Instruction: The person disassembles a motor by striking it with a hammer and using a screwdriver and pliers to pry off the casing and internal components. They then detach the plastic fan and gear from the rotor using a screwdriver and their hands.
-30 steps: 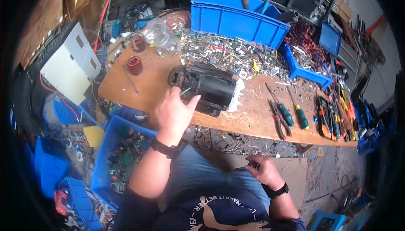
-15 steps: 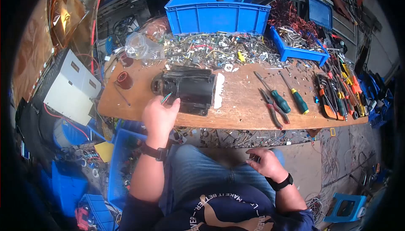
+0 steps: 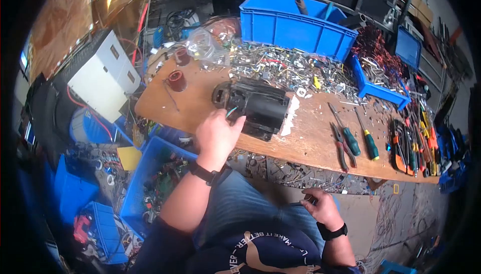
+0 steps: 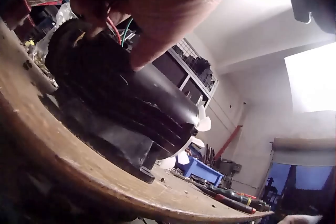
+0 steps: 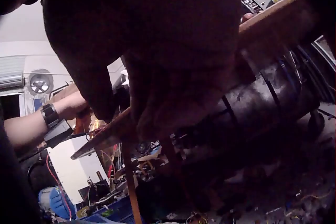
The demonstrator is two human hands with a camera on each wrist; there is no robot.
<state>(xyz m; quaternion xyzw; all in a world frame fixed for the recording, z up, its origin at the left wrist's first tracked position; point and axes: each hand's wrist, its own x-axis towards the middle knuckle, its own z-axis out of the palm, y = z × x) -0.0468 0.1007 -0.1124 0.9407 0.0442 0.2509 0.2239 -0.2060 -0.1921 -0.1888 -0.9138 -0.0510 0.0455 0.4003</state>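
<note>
A black electric motor with white fan blades at its right end lies on its side on the wooden table. My left hand is at its left end. In the left wrist view the thumb presses the housing and bent fingers grip near the end, beside a red wire and a green wire. My right hand hovers over the lap, fingers bent toward the thumb. The right wrist view is dark there, and I cannot tell whether something small is between them.
Pliers and two green-handled screwdrivers lie right of the motor, with more tools beyond. Small scrap and a big blue crate fill the back. Left are copper-coloured coils; a blue bin stands below.
The head view swings left and back, shifting the whole scene. My left hand stays on the motor, and my right hand keeps its place over the lap.
</note>
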